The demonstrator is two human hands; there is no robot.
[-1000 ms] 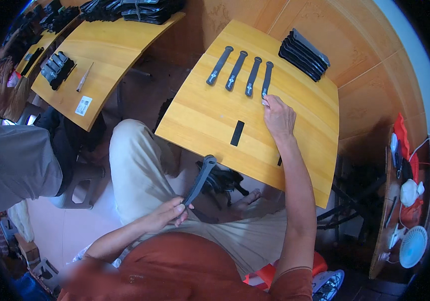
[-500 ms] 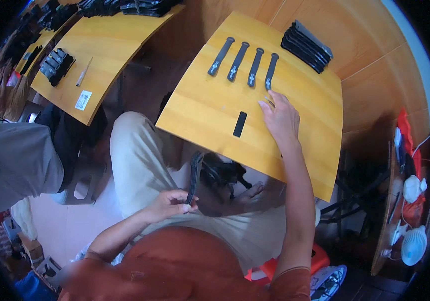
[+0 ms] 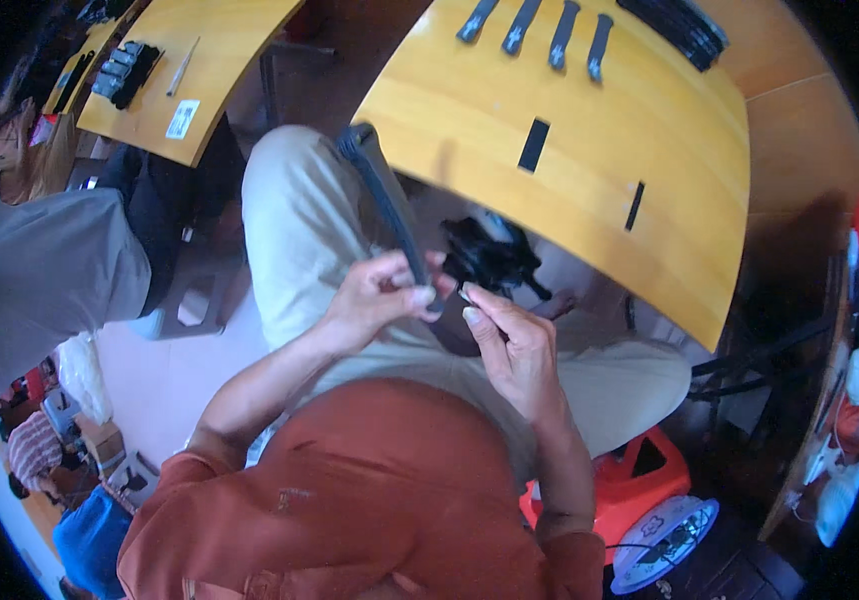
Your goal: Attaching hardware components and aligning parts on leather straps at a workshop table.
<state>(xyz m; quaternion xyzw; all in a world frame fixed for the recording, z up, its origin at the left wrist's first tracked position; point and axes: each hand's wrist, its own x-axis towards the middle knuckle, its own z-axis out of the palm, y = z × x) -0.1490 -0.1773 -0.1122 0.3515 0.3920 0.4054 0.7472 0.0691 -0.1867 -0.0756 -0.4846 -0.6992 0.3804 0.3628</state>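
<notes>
My left hand (image 3: 381, 300) pinches the lower end of a long dark grey strap (image 3: 384, 200), which stands up with its rounded, folded-looking tip away from me. Close beside that lower end is my right hand (image 3: 517, 345), its thumb and forefinger pressed together. Whatever lies between those fingertips, if anything, is too small to make out. Both hands are over my lap, in front of the yellow table (image 3: 589, 200). Several similar grey straps (image 3: 564, 35) with pale marks lie in a row on the table. Nearer me are a short black strip (image 3: 534, 146) and a thinner black strip (image 3: 635, 206).
A stack of black pieces (image 3: 674, 30) lies at the table's far right. To the left, another table (image 3: 219, 50) carries a grey and black bundle (image 3: 127, 72) and a pen-like tool (image 3: 183, 66); a person in grey (image 3: 59, 260) sits there. A red stool (image 3: 639, 490) is at lower right.
My right hand has left the row of straps and come back beside my left hand. The strap in my left hand is raised farther up. The whole view has shifted.
</notes>
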